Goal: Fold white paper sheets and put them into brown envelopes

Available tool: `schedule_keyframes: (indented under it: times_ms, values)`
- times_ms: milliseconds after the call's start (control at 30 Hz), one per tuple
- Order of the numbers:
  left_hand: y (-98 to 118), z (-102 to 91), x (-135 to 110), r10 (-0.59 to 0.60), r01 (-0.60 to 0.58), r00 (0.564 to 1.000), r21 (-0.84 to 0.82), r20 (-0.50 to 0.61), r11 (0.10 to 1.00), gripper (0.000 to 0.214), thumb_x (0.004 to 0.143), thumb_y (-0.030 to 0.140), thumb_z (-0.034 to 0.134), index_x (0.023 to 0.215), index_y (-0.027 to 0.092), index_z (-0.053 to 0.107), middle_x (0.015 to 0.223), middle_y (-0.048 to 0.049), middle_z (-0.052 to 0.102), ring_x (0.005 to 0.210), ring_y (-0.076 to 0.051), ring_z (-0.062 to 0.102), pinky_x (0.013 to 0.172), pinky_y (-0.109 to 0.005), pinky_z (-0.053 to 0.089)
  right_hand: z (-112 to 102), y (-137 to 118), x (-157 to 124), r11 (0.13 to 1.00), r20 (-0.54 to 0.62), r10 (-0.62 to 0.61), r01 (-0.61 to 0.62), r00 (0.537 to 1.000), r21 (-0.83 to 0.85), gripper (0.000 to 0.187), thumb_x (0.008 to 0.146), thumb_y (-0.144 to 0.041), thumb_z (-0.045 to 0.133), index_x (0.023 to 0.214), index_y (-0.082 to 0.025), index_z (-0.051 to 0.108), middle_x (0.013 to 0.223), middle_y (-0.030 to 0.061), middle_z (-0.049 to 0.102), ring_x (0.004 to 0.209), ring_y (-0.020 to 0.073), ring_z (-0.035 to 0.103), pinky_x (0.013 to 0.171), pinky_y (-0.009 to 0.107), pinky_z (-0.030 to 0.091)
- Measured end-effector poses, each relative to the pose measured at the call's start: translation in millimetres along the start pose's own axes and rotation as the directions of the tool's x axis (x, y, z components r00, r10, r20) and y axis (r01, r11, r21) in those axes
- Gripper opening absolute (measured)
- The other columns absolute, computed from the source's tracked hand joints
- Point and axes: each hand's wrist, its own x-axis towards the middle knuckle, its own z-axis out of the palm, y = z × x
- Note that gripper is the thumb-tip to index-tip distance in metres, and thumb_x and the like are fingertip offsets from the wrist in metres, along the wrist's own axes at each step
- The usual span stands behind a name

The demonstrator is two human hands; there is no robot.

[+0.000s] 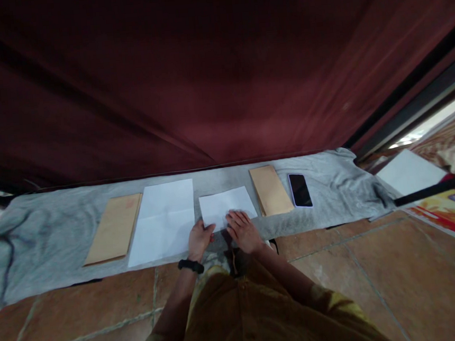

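A smaller white sheet of paper, perhaps folded, lies in front of me on the grey cloth. At its near left corner my left hand pinches the edge between thumb and fingers; a dark band is round that wrist. My right hand rests flat on the paper's near right part with its fingers stretched out. To the left lies a larger white sheet with a faint crease across it. Beyond that is a brown envelope. Brown envelopes, seemingly stacked, lie to the right of the smaller sheet.
A phone with a dark screen lies right of the envelopes. The grey cloth covers a long narrow surface before a dark red curtain. At the far right are a white sheet, a colourful package and dark bars.
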Motion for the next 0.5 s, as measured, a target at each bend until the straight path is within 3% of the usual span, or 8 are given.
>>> schedule_keyframes:
  times_ms: [233,500]
  values:
    - [5,-0.9,-2,0.056,-0.052,0.998,0.157,-0.018,0.986,0.018,0.089,0.029,0.060,0.104,0.018,0.060,0.072,-0.0004,0.068,0.059,-0.016,0.066,0.057,-0.025,0.047,4,0,13,1.000,0.058,-0.018,0.019,0.998,-0.018,0.040,0.105,-0.032,0.044,0.143,-0.020,0.054,0.153,0.0092,0.051,0.141,0.0257,0.045,0.119,0.050,0.031]
    - [9,-5.9,6,0.083,-0.072,0.996,0.323,-0.019,0.944,0.026,0.090,0.031,0.059,0.112,0.018,0.063,0.086,-0.0053,0.074,0.083,-0.021,0.071,0.069,-0.028,0.047,1,11,33,0.999,0.067,-0.040,0.043,0.997,-0.033,0.040,0.105,-0.031,0.043,0.142,-0.019,0.054,0.153,0.0103,0.051,0.141,0.0262,0.045,0.119,0.050,0.031]
